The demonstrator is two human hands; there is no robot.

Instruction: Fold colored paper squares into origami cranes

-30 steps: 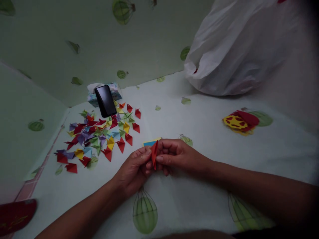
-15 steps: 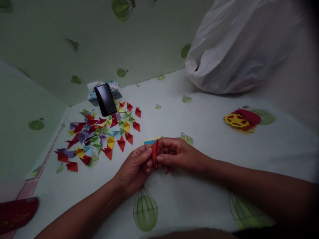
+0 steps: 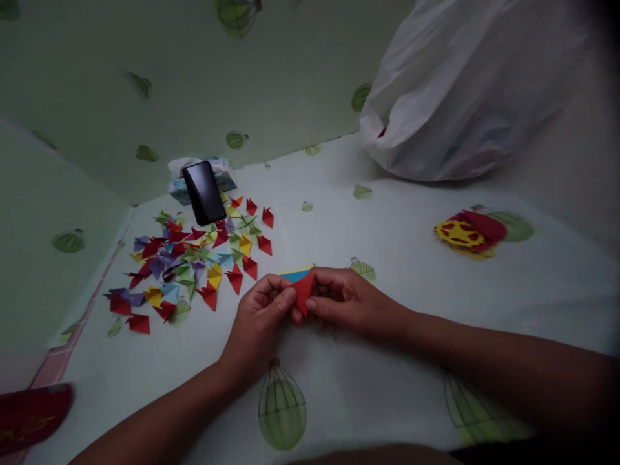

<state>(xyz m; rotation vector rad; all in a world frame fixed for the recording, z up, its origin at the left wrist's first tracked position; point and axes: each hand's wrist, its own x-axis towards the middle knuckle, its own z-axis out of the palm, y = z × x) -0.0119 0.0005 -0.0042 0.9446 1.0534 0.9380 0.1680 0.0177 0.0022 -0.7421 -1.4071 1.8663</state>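
A folded piece of red paper is pinched between both hands, its broad face turned toward me and a point downward. My left hand is closed on its left side, thumb on top. From the right, my right hand grips the other edge between thumb and fingers. Just behind the hands lie blue and yellow paper sheets, partly covered. To the left spreads a pile of folded paper cranes in red, yellow, green, blue and purple.
A black phone leans against a tissue box behind the cranes. A white plastic bag stands at the back right. Red and yellow paper cut-outs lie to the right. A dark red object sits at the lower left edge.
The red paper has turned from nearly edge-on to showing its broad face. My left hand has shifted slightly upward, its fingers more curled; the right has barely moved.
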